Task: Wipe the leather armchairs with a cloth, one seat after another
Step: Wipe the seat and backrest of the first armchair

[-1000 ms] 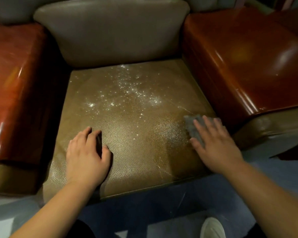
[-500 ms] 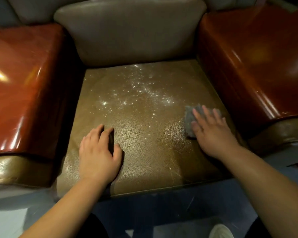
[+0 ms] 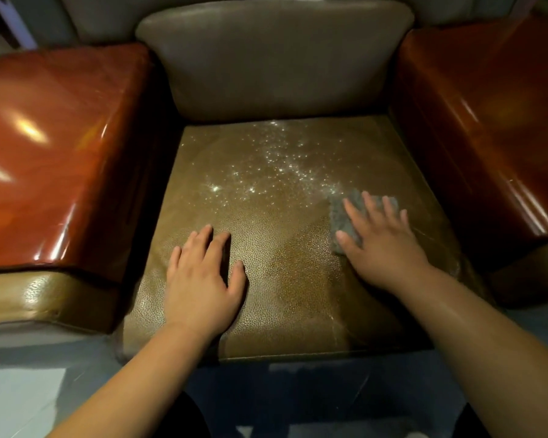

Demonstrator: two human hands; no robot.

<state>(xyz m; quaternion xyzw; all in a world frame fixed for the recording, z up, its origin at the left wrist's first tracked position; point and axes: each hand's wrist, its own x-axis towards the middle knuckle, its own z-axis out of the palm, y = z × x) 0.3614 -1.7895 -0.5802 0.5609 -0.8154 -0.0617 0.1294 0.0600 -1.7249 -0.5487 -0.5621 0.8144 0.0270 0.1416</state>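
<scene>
Hidden under the palm and fingers — most of the small grey fuzzy cloth, only its left and far edges showing. Cut off by the frame: top of the grey-brown padded backrest and outer ends of two glossy reddish-brown armrests, left and right. Lay flat on the right side of the olive-brown pebbled leather seat cushion, just short of a scatter of glinting white specks — liquid or dust, could not tell. Right hand pressed flat on the cloth, fingers straight and spread. Left hand rested open on the cushion's front left, gripping nothing. Counted: one cloth, one seat, two hands.
</scene>
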